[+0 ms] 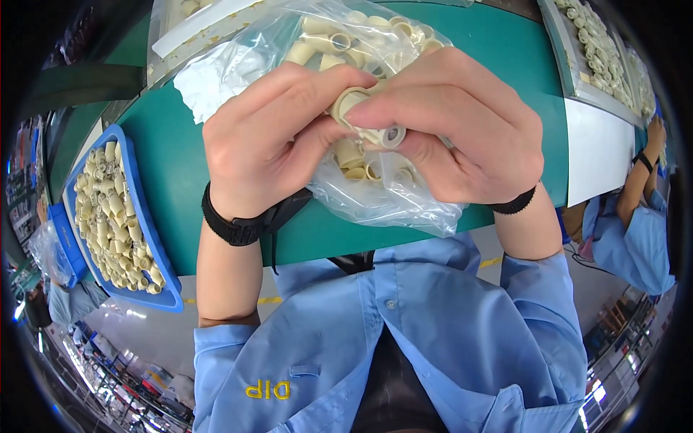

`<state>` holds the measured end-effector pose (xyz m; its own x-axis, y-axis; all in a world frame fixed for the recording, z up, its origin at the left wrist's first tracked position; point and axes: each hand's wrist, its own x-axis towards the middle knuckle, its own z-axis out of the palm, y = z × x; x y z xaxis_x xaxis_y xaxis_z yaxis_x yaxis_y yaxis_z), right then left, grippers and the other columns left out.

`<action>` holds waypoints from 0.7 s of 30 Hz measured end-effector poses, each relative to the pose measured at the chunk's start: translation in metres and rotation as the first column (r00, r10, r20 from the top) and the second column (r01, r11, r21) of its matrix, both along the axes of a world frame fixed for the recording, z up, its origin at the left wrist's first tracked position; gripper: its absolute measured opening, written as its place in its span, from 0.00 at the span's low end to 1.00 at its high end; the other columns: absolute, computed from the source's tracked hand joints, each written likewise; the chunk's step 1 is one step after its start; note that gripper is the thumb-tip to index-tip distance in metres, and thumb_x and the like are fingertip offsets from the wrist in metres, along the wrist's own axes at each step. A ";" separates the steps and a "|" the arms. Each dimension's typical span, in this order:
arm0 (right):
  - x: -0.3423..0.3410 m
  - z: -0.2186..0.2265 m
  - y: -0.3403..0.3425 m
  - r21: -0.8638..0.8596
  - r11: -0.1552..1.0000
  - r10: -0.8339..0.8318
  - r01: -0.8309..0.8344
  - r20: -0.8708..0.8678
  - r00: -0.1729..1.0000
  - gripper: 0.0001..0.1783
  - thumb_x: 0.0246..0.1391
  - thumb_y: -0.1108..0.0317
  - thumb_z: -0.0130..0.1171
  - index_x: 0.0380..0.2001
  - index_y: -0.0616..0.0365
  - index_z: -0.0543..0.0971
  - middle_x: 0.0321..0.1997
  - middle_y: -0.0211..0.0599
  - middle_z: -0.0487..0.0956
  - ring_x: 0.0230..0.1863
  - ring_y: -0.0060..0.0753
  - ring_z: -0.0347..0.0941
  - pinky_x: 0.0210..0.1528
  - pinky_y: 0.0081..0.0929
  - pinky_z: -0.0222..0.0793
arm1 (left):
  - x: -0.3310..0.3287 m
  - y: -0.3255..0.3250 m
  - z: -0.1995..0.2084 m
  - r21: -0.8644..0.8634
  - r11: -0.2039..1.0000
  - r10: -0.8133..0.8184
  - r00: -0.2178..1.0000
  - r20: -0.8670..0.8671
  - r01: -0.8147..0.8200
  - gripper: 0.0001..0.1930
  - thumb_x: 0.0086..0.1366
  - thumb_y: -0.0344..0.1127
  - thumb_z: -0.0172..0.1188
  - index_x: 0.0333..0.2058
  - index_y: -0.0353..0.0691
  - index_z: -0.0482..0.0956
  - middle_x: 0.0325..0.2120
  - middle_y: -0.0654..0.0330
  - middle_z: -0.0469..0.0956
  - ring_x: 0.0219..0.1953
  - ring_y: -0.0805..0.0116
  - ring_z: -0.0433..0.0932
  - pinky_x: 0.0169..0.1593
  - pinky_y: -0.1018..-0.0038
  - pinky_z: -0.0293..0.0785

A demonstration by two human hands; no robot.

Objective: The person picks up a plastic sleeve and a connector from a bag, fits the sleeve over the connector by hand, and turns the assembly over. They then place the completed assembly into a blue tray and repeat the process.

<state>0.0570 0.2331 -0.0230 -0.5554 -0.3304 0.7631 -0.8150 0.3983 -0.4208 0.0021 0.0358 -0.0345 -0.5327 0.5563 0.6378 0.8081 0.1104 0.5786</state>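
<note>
Left hand [271, 137] and right hand [465, 126] meet fingertip to fingertip above a green worktable [166, 166], both closed in a pinch on a small cream cup-shaped piece [353, 100]. Left thumb and forefinger grip its left side; the right thumb lies across it, fingers curled behind. A pale cylinder [392, 136] with a dark-centered end juts out between the right hand's fingers; how deeply it sits in the cream piece cannot be told, as the fingers cover the join. Directly beneath, a clear plastic bag [375, 209] spills open around more cream pieces [315, 45]. To the left, a blue bin [172, 292] is heaped with similar parts [112, 224]. At upper right, a tray [567, 68] holds further pieces, near a co-worker's blue sleeve [626, 242].
</note>
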 end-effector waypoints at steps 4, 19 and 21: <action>0.002 -0.003 -0.003 -0.058 0.998 -0.016 0.015 -0.016 1.000 0.18 0.35 0.85 0.62 0.35 0.67 0.82 0.32 0.42 0.80 0.29 0.35 0.75 0.30 0.25 0.69 | 0.004 0.001 0.002 0.024 0.999 -0.028 0.996 0.086 0.026 0.18 0.45 0.22 0.68 0.39 0.34 0.84 0.22 0.60 0.76 0.21 0.72 0.73 0.25 0.77 0.69; 0.006 0.001 0.003 -0.385 0.921 0.261 -0.052 0.516 0.816 0.22 0.38 0.59 0.74 0.28 0.60 0.73 0.24 0.33 0.71 0.24 0.28 0.67 0.26 0.22 0.61 | 0.015 0.003 0.011 0.033 0.994 -0.107 0.980 0.169 0.103 0.13 0.54 0.26 0.66 0.40 0.33 0.84 0.27 0.54 0.83 0.24 0.66 0.82 0.28 0.77 0.77; 0.009 0.002 0.004 -0.277 0.947 0.302 -0.164 0.595 0.745 0.29 0.38 0.55 0.71 0.36 0.64 0.72 0.30 0.31 0.70 0.32 0.23 0.65 0.34 0.18 0.61 | 0.015 0.004 0.009 0.027 0.995 -0.098 0.975 0.198 0.095 0.13 0.55 0.28 0.66 0.40 0.32 0.83 0.27 0.54 0.83 0.25 0.66 0.83 0.29 0.77 0.77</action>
